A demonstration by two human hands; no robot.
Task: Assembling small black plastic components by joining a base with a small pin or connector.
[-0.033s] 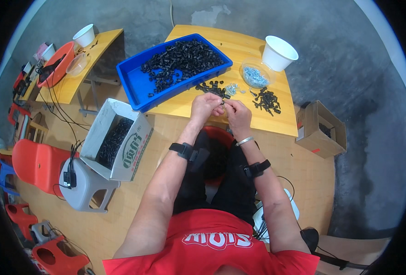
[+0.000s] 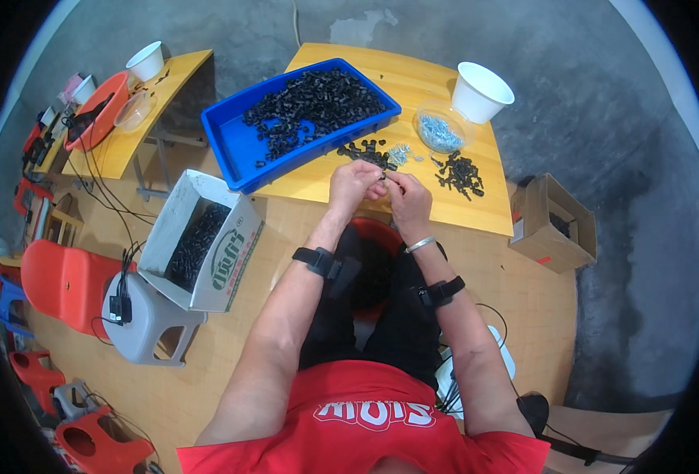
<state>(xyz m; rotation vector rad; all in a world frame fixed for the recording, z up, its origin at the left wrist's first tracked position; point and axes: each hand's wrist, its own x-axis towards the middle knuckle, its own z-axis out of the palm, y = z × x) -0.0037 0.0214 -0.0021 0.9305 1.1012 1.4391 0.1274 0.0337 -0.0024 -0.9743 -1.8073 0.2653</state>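
Note:
My left hand (image 2: pixel 353 184) and my right hand (image 2: pixel 410 197) meet at the table's near edge, fingertips pinched together around a small black plastic part (image 2: pixel 383 177). Most of that part is hidden by the fingers. Just beyond my hands lies a loose pile of black plastic pieces (image 2: pixel 368 152), beside a little heap of silver screws (image 2: pixel 399 153). To the right is another pile of longer black parts (image 2: pixel 461 174). Behind it a clear round bowl (image 2: pixel 442 129) contains bluish-silver screws. A blue tray (image 2: pixel 235 150) full of black plastic pieces stands on the left of the table.
At the table's back right stands a white bucket (image 2: pixel 482 93). A white carton (image 2: pixel 235 265) with black parts rests on a grey stool (image 2: pixel 140 332) to my left. On the right is a brown cardboard box (image 2: pixel 535 213). A red tub (image 2: pixel 375 229) sits between my legs.

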